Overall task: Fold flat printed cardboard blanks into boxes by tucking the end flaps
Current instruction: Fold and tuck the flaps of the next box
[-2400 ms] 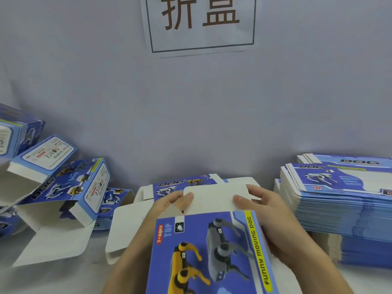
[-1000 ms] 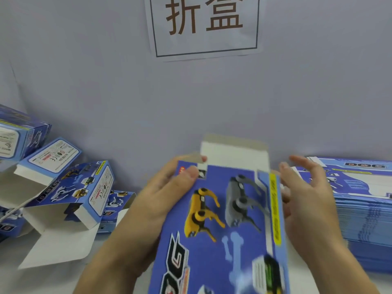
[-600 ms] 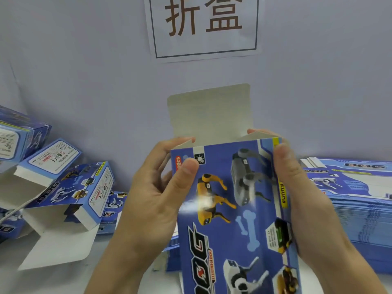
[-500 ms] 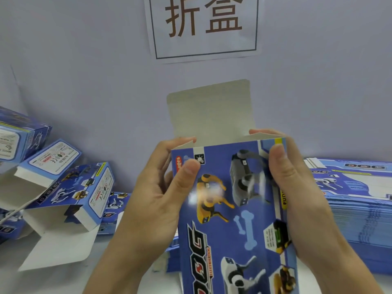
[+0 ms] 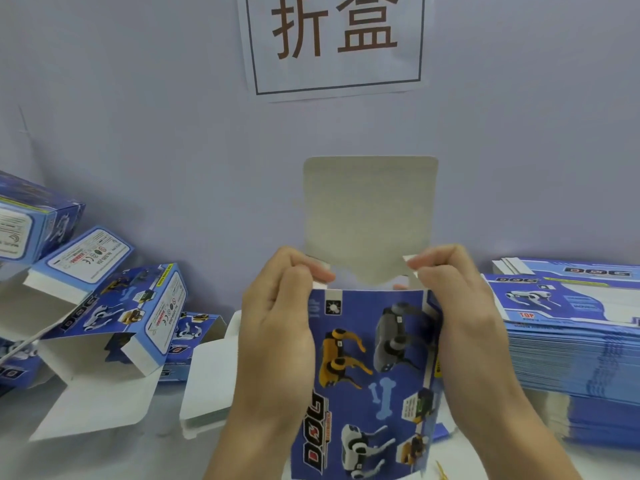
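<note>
Here, the box (image 5: 367,368) stands upright at centre, its tall flap (image 5: 369,216) raised toward 12 o'clock, while the left hand (image 5: 277,327) and right hand (image 5: 460,320) clamp its sides at 9 and 3 o'clock, fingers apparently folding the small side flaps inward so the tall one can tuck over them.

**A pale wall and a light tabletop**

A plain lilac-grey wall (image 5: 156,140) fills the background. A white paper sign (image 5: 334,43) with two large brown characters inside a dark frame hangs on it. Below runs a light grey table (image 5: 114,455), evenly lit.
</note>
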`<state>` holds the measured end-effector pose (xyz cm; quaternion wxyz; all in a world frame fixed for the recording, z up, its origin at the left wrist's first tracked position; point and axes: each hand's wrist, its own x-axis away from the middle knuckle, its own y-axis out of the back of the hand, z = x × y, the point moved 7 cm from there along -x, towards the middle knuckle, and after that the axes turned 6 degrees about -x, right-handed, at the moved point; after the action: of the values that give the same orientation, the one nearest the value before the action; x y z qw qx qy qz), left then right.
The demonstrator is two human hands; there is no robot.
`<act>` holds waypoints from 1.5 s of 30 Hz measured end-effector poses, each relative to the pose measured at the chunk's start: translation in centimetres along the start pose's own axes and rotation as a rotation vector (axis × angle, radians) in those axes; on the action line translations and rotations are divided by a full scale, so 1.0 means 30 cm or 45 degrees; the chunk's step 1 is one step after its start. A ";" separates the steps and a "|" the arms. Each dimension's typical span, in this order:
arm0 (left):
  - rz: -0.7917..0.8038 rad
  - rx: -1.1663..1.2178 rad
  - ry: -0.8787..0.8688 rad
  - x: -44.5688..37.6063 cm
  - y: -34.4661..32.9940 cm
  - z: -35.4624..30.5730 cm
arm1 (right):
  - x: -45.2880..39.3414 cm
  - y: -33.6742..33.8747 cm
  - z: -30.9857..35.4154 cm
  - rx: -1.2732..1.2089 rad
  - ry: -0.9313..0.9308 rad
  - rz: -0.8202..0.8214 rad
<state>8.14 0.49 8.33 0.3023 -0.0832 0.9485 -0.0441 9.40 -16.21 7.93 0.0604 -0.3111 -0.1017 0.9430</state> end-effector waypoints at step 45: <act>0.285 0.232 -0.028 0.018 -0.009 0.000 | 0.009 0.001 0.049 -0.456 -0.109 0.154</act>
<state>7.74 0.13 8.06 0.3220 0.0504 0.9406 -0.0953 8.32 -16.41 8.93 -0.0570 -0.2819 -0.2515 0.9241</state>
